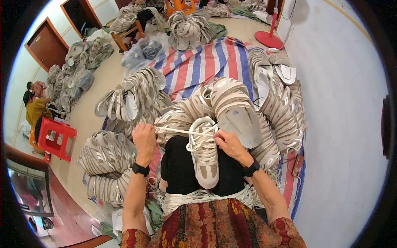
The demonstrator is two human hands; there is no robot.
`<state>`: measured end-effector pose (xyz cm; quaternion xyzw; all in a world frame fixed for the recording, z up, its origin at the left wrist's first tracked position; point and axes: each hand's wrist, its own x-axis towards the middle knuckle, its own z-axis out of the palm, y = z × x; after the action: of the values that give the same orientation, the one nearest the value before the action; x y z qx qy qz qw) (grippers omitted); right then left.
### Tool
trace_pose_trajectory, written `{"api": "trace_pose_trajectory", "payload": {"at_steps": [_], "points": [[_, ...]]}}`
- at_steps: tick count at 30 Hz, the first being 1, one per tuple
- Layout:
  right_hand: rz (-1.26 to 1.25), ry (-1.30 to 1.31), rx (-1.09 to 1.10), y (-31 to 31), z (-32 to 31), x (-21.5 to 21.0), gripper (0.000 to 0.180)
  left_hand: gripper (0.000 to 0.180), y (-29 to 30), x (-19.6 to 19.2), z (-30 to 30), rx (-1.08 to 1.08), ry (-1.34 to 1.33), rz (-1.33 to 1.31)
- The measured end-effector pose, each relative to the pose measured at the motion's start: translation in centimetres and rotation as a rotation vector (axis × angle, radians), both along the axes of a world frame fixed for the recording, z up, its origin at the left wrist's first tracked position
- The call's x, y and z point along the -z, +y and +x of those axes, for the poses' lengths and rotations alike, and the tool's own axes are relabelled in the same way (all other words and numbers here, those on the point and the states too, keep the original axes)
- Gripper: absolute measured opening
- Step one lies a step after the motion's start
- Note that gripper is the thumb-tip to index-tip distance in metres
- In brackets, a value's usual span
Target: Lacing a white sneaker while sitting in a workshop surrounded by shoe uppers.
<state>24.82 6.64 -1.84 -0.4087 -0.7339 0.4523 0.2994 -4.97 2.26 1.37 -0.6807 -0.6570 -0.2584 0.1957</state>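
A beige and white sneaker (206,171) lies on my lap over black trousers (175,161), its toe toward me. Its white shoelace (173,130) is partly threaded, with loose loops over the tongue. My left hand (144,140) is closed on one stretch of lace, holding it taut out to the left of the shoe. Close against the shoe's right side, my right hand (231,144) pinches lace by the upper eyelets; its fingertips are partly hidden. A bundle of white laces (206,200) lies across my lap.
Nested stacks of shoe uppers (235,111) surround my knees, with more stacks at left (107,153) and right (285,115). Beneath them spreads a striped sheet (198,68). A red stool (57,138) and a seated person (36,107) are at left, a white wall (339,124) at right.
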Motion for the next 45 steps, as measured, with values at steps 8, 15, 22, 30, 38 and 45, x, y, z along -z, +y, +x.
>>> {"api": "trace_pose_trajectory", "payload": {"at_steps": [8, 15, 22, 30, 38, 45], "points": [[0.392, -0.183, -0.185, -0.7, 1.3, -0.3, 0.041, 0.053, -3.4, 2.3, 5.1, 0.468, -0.338, -0.37], [0.248, -0.078, -0.153, -0.3, 0.0, 0.2, 0.02, 0.023, -1.3, 2.8, 6.3, 0.671, -0.402, -0.262], [0.247, -0.097, -0.143, -0.8, -0.5, -1.2, 0.009, 0.015, -0.9, 3.2, 6.4, 0.636, -0.87, -0.477], [0.527, -0.376, -0.294, -3.9, -1.2, -3.9, 0.01, 0.014, -1.2, 3.2, 7.2, 0.681, -0.669, -0.4], [0.224, -0.279, -0.298, 0.3, -0.5, -2.8, 0.022, 0.013, -5.3, 1.5, 9.3, 0.539, -0.336, -0.346], [0.141, -0.228, -0.109, -2.3, -0.4, -3.3, 0.021, 0.037, -4.5, 1.1, 5.9, 0.556, -0.384, -0.418]]}}
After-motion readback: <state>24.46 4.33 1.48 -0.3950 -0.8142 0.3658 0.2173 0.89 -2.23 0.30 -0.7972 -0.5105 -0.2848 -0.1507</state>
